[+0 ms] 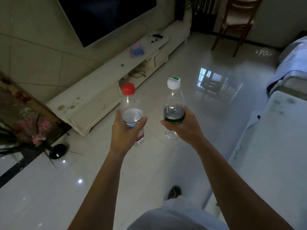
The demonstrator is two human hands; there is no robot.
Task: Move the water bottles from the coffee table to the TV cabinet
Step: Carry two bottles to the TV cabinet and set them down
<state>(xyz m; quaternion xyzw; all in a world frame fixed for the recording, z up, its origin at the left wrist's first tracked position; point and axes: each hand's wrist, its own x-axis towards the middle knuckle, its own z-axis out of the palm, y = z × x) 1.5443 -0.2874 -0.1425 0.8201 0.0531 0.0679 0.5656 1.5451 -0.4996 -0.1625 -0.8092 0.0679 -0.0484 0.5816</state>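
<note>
I hold a red-capped bottle [132, 112] in my left hand [123, 130] and a white-capped bottle [174, 103] in my right hand [181, 125], fingers curled round each, upright above the floor [166, 67]

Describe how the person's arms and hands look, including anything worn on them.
The left arm and right arm are bare up to the frame's edge: no sleeves show. The left hand and right hand are bare too: no gloves, watch, bracelet or rings visible on the sides facing the camera.

we hold a clear plastic bottle with red cap [128, 90] and a clear plastic bottle with white cap and green label [174, 103]; cream tv cabinet [93, 97].
</note>
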